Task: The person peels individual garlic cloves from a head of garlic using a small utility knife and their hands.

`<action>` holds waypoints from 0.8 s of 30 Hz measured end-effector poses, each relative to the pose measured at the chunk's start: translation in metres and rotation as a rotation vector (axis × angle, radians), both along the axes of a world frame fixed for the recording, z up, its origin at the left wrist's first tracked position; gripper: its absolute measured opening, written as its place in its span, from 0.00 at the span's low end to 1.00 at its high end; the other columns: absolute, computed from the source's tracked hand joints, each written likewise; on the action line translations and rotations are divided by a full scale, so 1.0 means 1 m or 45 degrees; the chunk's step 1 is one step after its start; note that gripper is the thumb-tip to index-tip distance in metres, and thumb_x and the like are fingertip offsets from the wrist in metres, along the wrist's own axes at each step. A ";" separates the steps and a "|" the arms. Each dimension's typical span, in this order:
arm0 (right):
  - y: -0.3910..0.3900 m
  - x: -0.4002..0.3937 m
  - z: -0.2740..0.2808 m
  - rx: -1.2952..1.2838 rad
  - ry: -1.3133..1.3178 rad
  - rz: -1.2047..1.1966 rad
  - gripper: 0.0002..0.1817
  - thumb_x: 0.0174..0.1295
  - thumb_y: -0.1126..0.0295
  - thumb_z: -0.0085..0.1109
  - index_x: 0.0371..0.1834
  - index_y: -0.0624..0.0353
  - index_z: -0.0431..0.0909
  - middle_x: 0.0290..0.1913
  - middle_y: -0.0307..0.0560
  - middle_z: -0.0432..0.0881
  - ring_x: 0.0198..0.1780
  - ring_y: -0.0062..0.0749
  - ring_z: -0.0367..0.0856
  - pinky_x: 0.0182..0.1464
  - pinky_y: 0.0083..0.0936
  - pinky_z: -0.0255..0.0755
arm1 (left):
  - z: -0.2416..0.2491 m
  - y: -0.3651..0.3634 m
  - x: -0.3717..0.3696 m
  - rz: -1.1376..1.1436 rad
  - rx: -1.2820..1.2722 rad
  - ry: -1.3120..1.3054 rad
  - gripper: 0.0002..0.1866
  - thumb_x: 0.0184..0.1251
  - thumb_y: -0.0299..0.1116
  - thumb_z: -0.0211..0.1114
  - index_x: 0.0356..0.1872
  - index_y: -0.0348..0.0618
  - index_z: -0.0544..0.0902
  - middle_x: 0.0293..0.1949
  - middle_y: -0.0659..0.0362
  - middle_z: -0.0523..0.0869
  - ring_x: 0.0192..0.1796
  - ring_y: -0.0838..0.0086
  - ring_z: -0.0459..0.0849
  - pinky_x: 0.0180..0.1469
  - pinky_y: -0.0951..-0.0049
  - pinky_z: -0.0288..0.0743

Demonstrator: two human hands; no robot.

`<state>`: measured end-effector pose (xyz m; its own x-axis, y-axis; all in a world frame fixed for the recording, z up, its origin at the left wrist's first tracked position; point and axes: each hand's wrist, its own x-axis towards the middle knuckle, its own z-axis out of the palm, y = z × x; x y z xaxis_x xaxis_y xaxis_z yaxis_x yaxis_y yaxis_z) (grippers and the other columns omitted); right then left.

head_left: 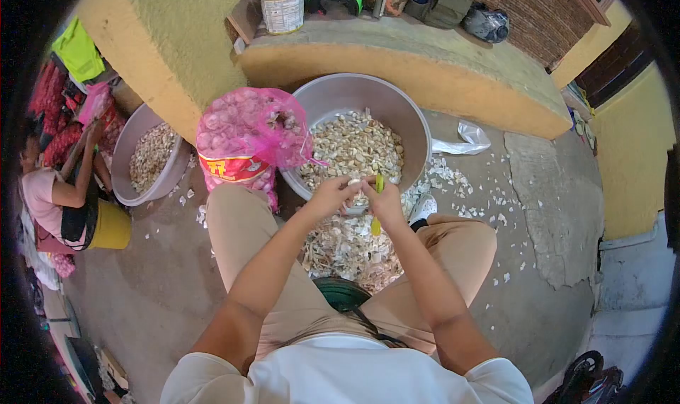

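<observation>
My left hand (331, 196) is closed around a pale garlic clove (353, 183), partly hidden by the fingers. Close beside it, my right hand (384, 201) grips a small knife with a yellow-green handle (377, 224); its blade cannot be made out. Both hands meet over the near rim of a large grey tub (421, 114) holding many garlic cloves (361, 140). Below the hands, between my legs, lies a heap of garlic skins (343, 248). A pink mesh sack of garlic bulbs (237, 124) stands against the tub's left side.
At the left, a person (53, 191) sits on a yellow bucket (113, 225) by another tub of cloves (120, 149). A low ledge (425, 85) behind my tub carries a white bucket (282, 9) and bags. Loose skins and a white plastic bag (467, 140) lie on the floor at right.
</observation>
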<state>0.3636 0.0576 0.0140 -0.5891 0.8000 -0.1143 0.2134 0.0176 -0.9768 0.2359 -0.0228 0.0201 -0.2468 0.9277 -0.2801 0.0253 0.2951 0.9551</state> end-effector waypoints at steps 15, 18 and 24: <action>-0.002 0.007 0.021 -0.636 0.266 0.133 0.12 0.58 0.61 0.51 0.33 0.61 0.72 0.15 0.37 0.68 0.12 0.18 0.64 0.13 0.17 0.60 | 0.017 -0.006 -0.008 -0.136 0.051 -0.379 0.15 0.61 0.39 0.54 0.24 0.37 0.76 0.17 0.64 0.72 0.18 0.80 0.72 0.20 0.79 0.71; 0.003 0.008 0.017 -0.611 0.103 0.196 0.15 0.55 0.59 0.54 0.32 0.61 0.72 0.16 0.38 0.70 0.13 0.20 0.66 0.13 0.17 0.61 | 0.012 -0.004 -0.008 -0.228 0.099 0.068 0.15 0.61 0.39 0.54 0.26 0.35 0.77 0.19 0.62 0.76 0.22 0.79 0.76 0.23 0.76 0.73; -0.001 0.005 0.011 -0.023 -0.110 0.186 0.13 0.53 0.62 0.56 0.25 0.64 0.73 0.18 0.41 0.73 0.15 0.23 0.70 0.14 0.18 0.62 | 0.003 -0.006 -0.012 -0.419 0.242 0.702 0.12 0.57 0.37 0.58 0.33 0.38 0.79 0.19 0.57 0.78 0.23 0.80 0.76 0.25 0.77 0.69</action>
<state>0.3682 0.0562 0.0247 -0.6865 0.7037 -0.1830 0.2932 0.0376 -0.9553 0.2243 -0.0288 0.0231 -0.0026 0.9998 -0.0187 0.5844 0.0167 0.8113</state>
